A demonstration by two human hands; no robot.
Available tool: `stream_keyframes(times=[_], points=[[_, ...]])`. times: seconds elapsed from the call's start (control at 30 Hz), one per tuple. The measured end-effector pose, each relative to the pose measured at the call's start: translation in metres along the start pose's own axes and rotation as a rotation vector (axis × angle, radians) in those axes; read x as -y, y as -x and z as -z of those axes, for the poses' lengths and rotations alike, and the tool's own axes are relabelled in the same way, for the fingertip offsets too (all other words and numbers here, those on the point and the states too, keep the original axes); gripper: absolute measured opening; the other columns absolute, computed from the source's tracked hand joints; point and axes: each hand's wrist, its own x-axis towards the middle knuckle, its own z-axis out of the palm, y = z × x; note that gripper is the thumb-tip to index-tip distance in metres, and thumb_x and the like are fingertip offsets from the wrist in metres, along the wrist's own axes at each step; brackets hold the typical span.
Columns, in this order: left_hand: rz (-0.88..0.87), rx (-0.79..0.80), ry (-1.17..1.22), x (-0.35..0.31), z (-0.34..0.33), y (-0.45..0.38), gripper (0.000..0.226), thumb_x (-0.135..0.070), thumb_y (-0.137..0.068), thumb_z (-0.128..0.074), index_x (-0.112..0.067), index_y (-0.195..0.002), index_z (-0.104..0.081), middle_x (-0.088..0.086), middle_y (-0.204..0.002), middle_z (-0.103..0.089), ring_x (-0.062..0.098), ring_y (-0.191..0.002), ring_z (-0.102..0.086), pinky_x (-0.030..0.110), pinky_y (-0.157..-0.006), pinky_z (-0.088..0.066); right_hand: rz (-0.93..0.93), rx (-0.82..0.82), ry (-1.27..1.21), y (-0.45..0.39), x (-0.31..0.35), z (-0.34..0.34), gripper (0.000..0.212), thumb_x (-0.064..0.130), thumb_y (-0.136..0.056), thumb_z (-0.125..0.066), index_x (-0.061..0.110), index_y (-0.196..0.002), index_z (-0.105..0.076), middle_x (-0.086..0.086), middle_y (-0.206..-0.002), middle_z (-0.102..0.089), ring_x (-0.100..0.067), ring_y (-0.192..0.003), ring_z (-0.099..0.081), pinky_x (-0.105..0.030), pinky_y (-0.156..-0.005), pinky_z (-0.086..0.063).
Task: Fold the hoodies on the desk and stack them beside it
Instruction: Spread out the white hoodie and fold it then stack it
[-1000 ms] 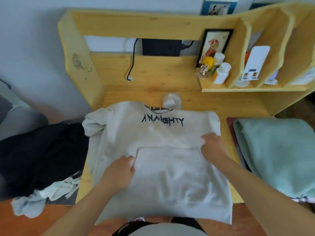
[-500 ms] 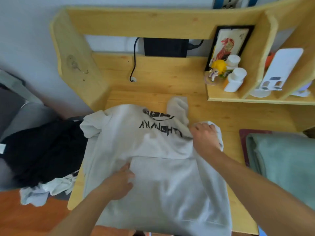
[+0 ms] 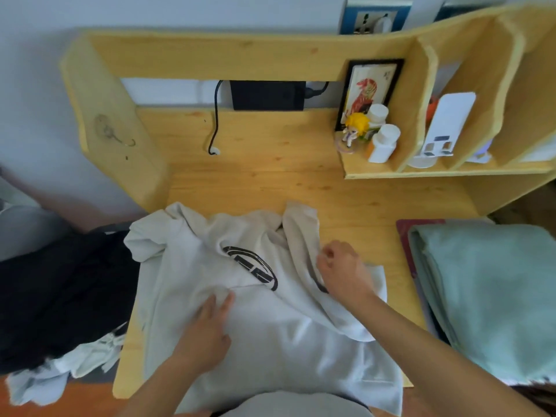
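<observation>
Looking down from my head: the white hoodie lies on the wooden desk, front up, its hem hanging over the near edge. My left hand presses flat on its middle, fingers straight and slightly spread. My right hand has its fingers curled, pinching the hoodie's right shoulder fabric, folded inward over the chest. A black oval logo shows; its lettering is creased and unreadable. Right of the hoodie sits a folded mint-green stack; left of it, a black garment.
</observation>
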Motion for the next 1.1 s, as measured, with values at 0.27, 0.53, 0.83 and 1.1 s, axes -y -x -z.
stream_keyframes(times=[0.27,0.53,0.83,1.1], points=[[0.083,0.157,-0.043,-0.007,0.01,-0.02,0.08,-0.025,-0.1,-0.043,-0.032,-0.162,0.006,0.022,-0.168,-0.002,0.036,-0.154,-0.015,0.037,-0.124,-0.017,-0.408,0.075,-0.565,-0.047,0.028,-0.026,0.029,0.026,-0.098,-0.056,0.006,-0.117,-0.065,-0.01,-0.095,-0.068,-0.025,-0.081,-0.061,-0.032,-0.069,-0.045],[0.062,0.264,-0.081,-0.009,0.035,-0.043,0.069,-0.03,-0.1,-0.043,-0.019,-0.162,-0.016,0.019,-0.161,-0.033,0.032,-0.148,-0.035,0.031,-0.116,-0.031,-0.211,-0.342,-0.935,0.046,-0.023,0.118,0.016,0.042,-0.101,-0.056,0.033,-0.107,-0.068,0.007,-0.108,-0.074,-0.01,-0.101,-0.069,-0.038,-0.091,-0.056],[0.077,0.135,-0.456,-0.067,0.053,-0.031,0.046,-0.025,-0.092,-0.044,-0.017,-0.135,-0.058,0.002,-0.134,-0.063,0.02,-0.126,-0.059,0.028,-0.098,-0.045,-0.375,-0.809,-1.521,0.038,-0.151,0.195,0.036,0.027,-0.093,-0.066,0.016,-0.126,-0.063,-0.004,-0.115,-0.072,-0.028,-0.113,-0.068,-0.044,-0.096,-0.055],[-0.286,-0.449,-0.173,-0.151,0.033,-0.033,0.014,-0.016,-0.081,-0.068,-0.014,-0.093,-0.061,0.004,-0.086,-0.057,0.029,-0.078,-0.062,0.036,-0.055,-0.049,-0.937,-0.858,-0.75,0.042,-0.208,0.154,0.047,0.036,-0.09,-0.05,0.006,-0.126,-0.052,-0.023,-0.138,-0.043,-0.043,-0.129,-0.046,-0.046,-0.102,-0.041]])
